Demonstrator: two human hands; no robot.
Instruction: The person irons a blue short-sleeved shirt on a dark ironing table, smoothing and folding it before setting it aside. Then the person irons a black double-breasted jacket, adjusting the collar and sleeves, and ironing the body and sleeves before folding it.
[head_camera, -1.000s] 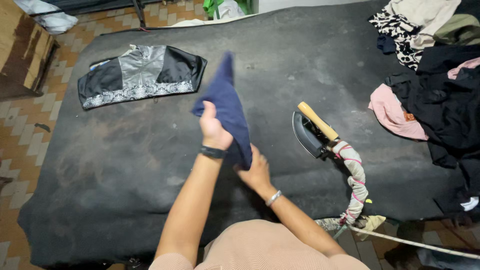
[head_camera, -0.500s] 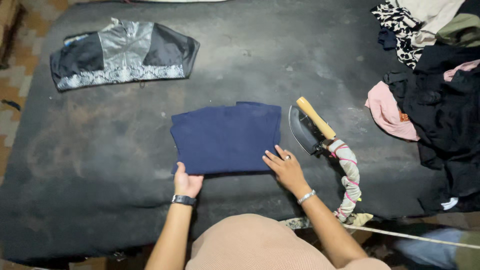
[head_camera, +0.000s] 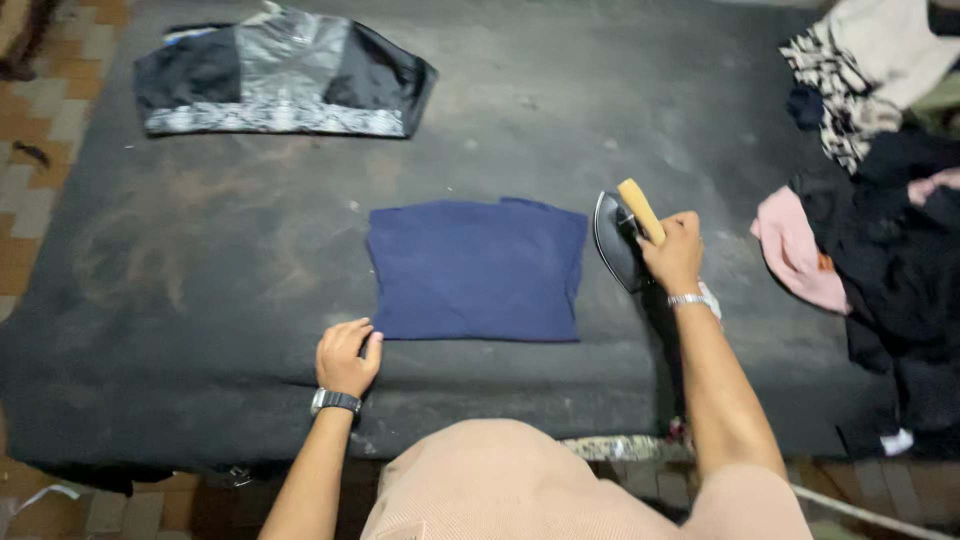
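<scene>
The folded dark blue cloth square (head_camera: 476, 270) lies flat in the middle of the dark grey padded ironing table (head_camera: 200, 290), its edges straight and even. The left hand (head_camera: 346, 356) rests on the table just beside the near left corner of this cloth, the fingers loosely curled and holding nothing; they are perhaps touching the hem, but I cannot tell this surely. It seems placed there to keep the cloth from sliding.

The right hand (head_camera: 674, 250) is wrapped tightly around the pale wooden handle (head_camera: 640, 210) of a heavy dark metal iron (head_camera: 614, 240). The iron stands tilted on its side just to the right of the cloth (so the hot sole probably stays off the fabric), and the handle comes out above the fist.

Far from the left hand, at the opposite corner of the table, lies a black and silver-grey garment (head_camera: 280, 80) spread flat. To the right of the gripping hand, well apart, is a heap of mixed clothes (head_camera: 880, 200), pink, black and patterned.
</scene>
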